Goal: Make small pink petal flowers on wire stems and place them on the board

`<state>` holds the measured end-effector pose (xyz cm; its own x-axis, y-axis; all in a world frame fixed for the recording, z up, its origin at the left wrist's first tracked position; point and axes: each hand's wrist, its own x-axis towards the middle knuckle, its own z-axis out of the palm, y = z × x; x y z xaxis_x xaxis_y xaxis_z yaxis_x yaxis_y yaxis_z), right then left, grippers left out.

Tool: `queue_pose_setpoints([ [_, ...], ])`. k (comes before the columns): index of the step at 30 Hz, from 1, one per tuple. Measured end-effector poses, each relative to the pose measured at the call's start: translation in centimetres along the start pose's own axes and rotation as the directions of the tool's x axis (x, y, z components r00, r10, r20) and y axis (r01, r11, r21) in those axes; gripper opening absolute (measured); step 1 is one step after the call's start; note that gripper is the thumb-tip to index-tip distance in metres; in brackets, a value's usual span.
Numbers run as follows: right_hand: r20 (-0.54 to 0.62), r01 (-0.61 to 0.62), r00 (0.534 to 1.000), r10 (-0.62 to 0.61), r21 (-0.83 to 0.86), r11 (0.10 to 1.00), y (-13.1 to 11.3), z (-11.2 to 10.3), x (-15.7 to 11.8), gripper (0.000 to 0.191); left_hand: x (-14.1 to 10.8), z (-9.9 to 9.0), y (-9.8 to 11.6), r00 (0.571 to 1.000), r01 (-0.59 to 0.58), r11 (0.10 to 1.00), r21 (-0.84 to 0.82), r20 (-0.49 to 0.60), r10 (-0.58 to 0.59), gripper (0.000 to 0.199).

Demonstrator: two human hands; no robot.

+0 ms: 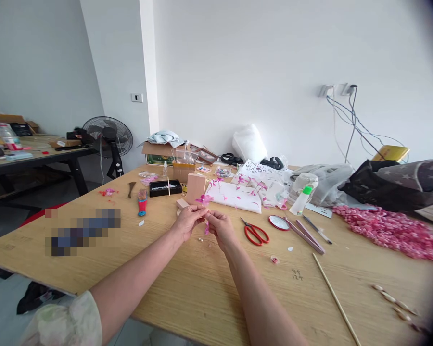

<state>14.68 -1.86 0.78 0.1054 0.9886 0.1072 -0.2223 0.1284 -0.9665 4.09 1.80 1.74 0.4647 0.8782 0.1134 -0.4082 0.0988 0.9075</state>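
So the flower piece (204,199) we've got here is a bright pinky purple, with thin petals spread out just above our fingertips and a smaller, narrower bit of the same colour hanging below them. The middle is mostly hidden by our fingers, so we can't really tell how the two bits join. It's up over the bench (209,283), near the front of an upright wooden block (196,186). As for the hands, both are pretty much closed: our left hand (188,222) has thumb and fingers pinched together on it from one side, and our right hand (221,230) is pinching it from the other, fingers curled in, with the fingertips of the two nearly meeting. A few little white beads (201,239) are lying on the wood just below. Off to the right we've got red-handled scissors (254,234) with the blades a bit apart, then a round red-rimmed dish (279,222). Behind our hands there's a white pad (250,205) with more pink flowers on and around it, and over on the left sit a black tray (155,190) and a red and blue brush (142,205).
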Motion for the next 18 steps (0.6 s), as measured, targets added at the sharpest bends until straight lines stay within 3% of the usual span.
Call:
queue_pose_setpoints([
  [6, 0.148, -0.091, 0.987, 0.058, 0.226, 0.97, 0.0, -0.3, -0.1, 0.02, 0.2, -0.6, 0.7, 0.999, 0.037, 0.999, -0.037, -0.011, -0.037, 0.02],
  [11, 0.184, -0.101, 0.981, 0.061, 0.212, 0.972, -0.3, -0.4, -0.3, 0.017, 0.3, -1.1, 1.1, 0.991, 0.131, 0.991, -0.037, -0.001, -0.131, 0.021],
  [18, 0.125, -0.083, 0.99, 0.068, 0.119, 0.99, -0.4, -0.1, -0.4, 0.02, 0.3, -1.2, 1.2, 0.99, 0.138, 0.99, 0.003, -0.018, -0.138, 0.024],
])
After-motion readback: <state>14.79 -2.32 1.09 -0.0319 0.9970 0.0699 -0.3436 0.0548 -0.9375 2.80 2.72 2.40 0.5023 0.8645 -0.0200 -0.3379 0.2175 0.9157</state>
